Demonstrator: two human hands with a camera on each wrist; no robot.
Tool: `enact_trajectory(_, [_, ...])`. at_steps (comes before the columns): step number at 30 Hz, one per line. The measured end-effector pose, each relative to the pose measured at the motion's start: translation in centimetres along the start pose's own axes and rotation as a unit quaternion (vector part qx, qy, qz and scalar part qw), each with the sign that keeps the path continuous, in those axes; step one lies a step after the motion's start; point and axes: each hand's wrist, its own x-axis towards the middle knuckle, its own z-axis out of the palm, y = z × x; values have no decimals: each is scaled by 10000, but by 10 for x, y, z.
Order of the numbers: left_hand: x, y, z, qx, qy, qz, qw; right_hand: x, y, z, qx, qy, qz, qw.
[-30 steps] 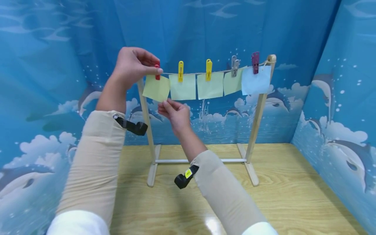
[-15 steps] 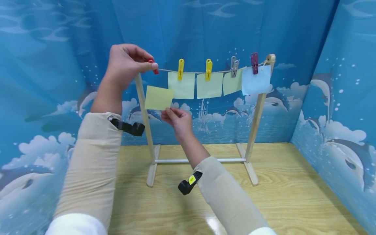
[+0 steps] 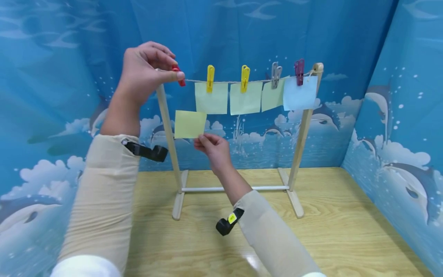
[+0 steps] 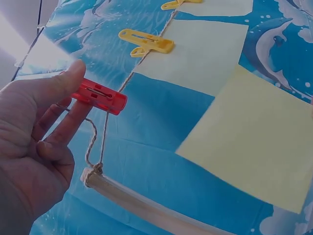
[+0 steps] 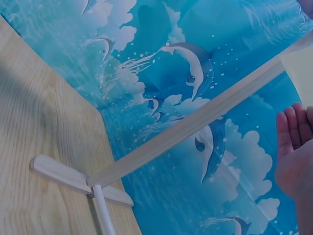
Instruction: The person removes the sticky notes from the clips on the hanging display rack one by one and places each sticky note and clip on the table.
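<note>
Between thumb and fingers my left hand (image 3: 142,73) pinches a red clothespin (image 4: 101,96) beside the string (image 3: 188,80), near the top of the left post. Its nose overlaps the string in the left wrist view; I cannot tell whether it grips it. My right hand (image 3: 217,153) holds a yellow paper square (image 3: 189,124) by its lower right corner, below the string and apart from it. Two yellow clothespins (image 3: 210,79) hold pale green squares (image 3: 211,99) on the string. Right of them, a grey clothespin (image 3: 275,76) holds another green square, and a purple clothespin (image 3: 299,72) a light blue square (image 3: 300,93).
The string runs between two wooden posts (image 3: 302,144) on feet, joined low down by a white rod (image 3: 266,188). They stand on a wood-grain table (image 3: 194,246). A blue dolphin-print curtain (image 3: 242,34) hangs behind and along the sides.
The yellow square has come off the line and moved down with my right hand. My left hand, still pinching the red clothespin, has shifted left and up.
</note>
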Motion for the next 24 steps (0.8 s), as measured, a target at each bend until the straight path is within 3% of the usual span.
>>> enact_trajectory(6, [-2,4,2,-157,-130,170,9996,-3,1,-5,59,62,86,9999])
enact_trajectory(14, [3,0,14,364,37,92,9993,-5,2,-11,82,161,92,9998])
enact_trajectory(19, [2,-1,12,80,117,100,9999,-7,2,-12,128,133,102,9998])
enact_trajectory(24, [-8,-3,7,-119,-67,95,9999,-12,-3,-19,-9,118,210,9997])
